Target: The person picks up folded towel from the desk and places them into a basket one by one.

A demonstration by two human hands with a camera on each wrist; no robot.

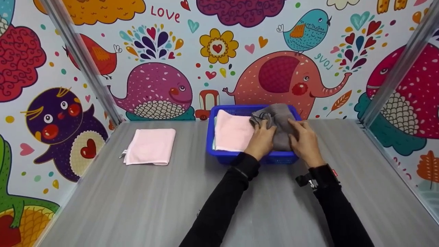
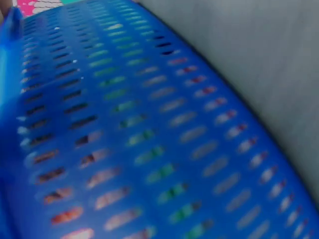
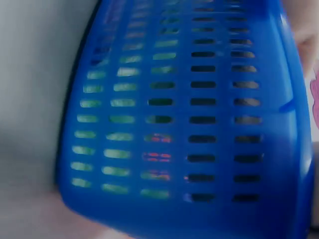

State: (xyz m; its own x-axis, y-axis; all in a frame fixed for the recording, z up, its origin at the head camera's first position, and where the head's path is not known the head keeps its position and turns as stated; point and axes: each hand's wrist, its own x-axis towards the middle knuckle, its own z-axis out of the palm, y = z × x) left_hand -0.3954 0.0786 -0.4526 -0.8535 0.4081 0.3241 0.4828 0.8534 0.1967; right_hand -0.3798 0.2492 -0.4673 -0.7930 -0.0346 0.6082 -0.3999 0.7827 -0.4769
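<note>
A blue plastic basket (image 1: 252, 157) stands at the back of the table. In its right half lies a grey towel (image 1: 281, 115), bunched up at its left side. My left hand (image 1: 261, 139) holds the bunched part with bent fingers. At the towel's right edge, by the basket rim, my right hand (image 1: 307, 142) touches the cloth with thumb and fingers spread apart. A folded pink towel (image 1: 233, 132) fills the basket's left half. Both wrist views show mostly the slotted basket wall (image 2: 149, 114), and in the right wrist view the slotted side (image 3: 174, 119) hides the towels' shape.
Another folded pink towel (image 1: 151, 145) lies on the grey tabletop (image 1: 137, 202), left of the basket. Behind the table rises a wall panel (image 1: 212, 79) with cartoon animals. Metal posts (image 1: 85, 65) stand at the back corners.
</note>
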